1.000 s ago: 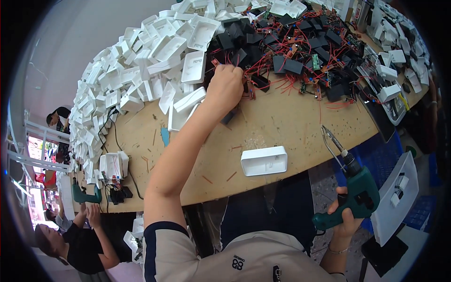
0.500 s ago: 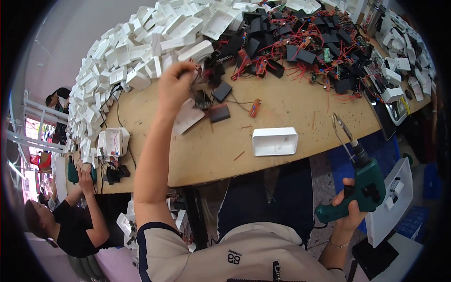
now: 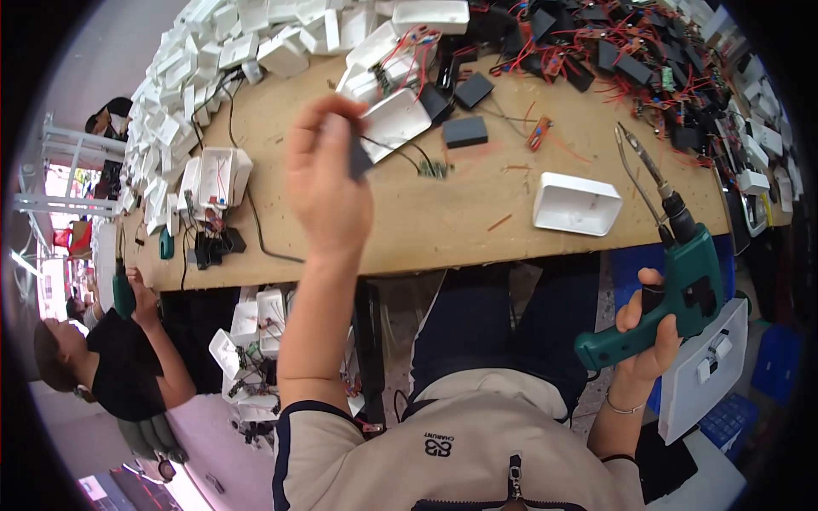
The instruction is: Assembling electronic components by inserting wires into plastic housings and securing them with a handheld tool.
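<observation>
Workshop: crowded assembly room, with a co-worker (image 3: 119,375) in a black top low at the left edge, holding a green tool of their own.
Workbench (image 3: 443,221): long wooden top running across the view, its near edge bare and its far side buried in parts.
White heap (image 3: 213,60): plastic shells stacked along the far left, likely stock kept within arm's reach.
Wired heap (image 3: 648,60): black modules with red leads spread over the far right; single pieces are hard to tell apart.
Drill (image 3: 682,281): green, pistol-shaped, with a long thin bit pointing up toward the bench; it sits off the bench edge over the lap, probably parked ready.
Right hand (image 3: 646,341): wrapped tight around the drill's grip, low at the right.
Left hand (image 3: 328,183): raised above the bench, fingers pinched on a small dark piece.
Dark piece (image 3: 358,157): held in the air over the bench, mostly covered by the fingers, so its kind cannot be told.
White shell (image 3: 577,203): 1 open box lying alone near the bench edge, between the 2 hands.
Black blocks (image 3: 465,130): 2 or 3 loose ones just behind the raised hand.
</observation>
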Tool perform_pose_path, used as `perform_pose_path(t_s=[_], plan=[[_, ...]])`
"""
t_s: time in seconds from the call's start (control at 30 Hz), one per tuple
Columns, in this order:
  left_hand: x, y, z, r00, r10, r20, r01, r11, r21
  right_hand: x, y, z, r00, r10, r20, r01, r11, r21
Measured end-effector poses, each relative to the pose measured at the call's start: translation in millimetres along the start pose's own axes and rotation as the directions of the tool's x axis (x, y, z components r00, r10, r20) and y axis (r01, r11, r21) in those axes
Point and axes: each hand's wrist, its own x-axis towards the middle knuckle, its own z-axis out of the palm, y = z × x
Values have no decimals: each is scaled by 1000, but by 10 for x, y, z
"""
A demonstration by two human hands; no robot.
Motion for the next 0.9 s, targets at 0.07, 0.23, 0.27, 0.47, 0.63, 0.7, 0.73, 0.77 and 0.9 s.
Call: perform_pose_path(t_s=[0.07, 0.23, 0.27, 0.47, 0.63, 0.7, 0.73, 0.77, 0.9], plan=[[-190, -167, -156, 997, -60, 38, 47, 960, 274, -11, 27, 35, 1000, 21, 11, -21, 1000, 2], [-260, -199, -452, 947, 186, 262, -321, 502, 803, -1, 73, 58, 996, 59, 61, -59, 998, -4], [-266, -207, -485, 934, 209, 289, -352, 405, 844, 5, 90, 56, 996, 68, 57, -68, 998, -6], [-314, -143, -110, 820, 186, 540, -565, 124, 815, 11, 170, 23, 999, 52, 11, -52, 997, 58], [-217, -334, 105, 782, -61, 620, -616, 77, 784, 58, 216, 41, 996, 35, -85, -30, 998, 57], [-210, -359, 122, 768, -225, 599, -614, 6, 789, 101, 234, 35, 996, 55, -63, -48, 994, 100], [-214, -346, 110, 758, -215, 617, -623, 42, 781, 124, 243, 30, 997, 71, -37, -65, 988, 143], [-222, -335, 102, 744, -204, 636, -635, 81, 768, 140, 259, 33, 996, 71, -47, -64, 988, 143], [-391, -235, 104, 747, -102, 657, -567, 417, 710, 199, 353, 52, 989, 140, -42, -125, 959, 253]])
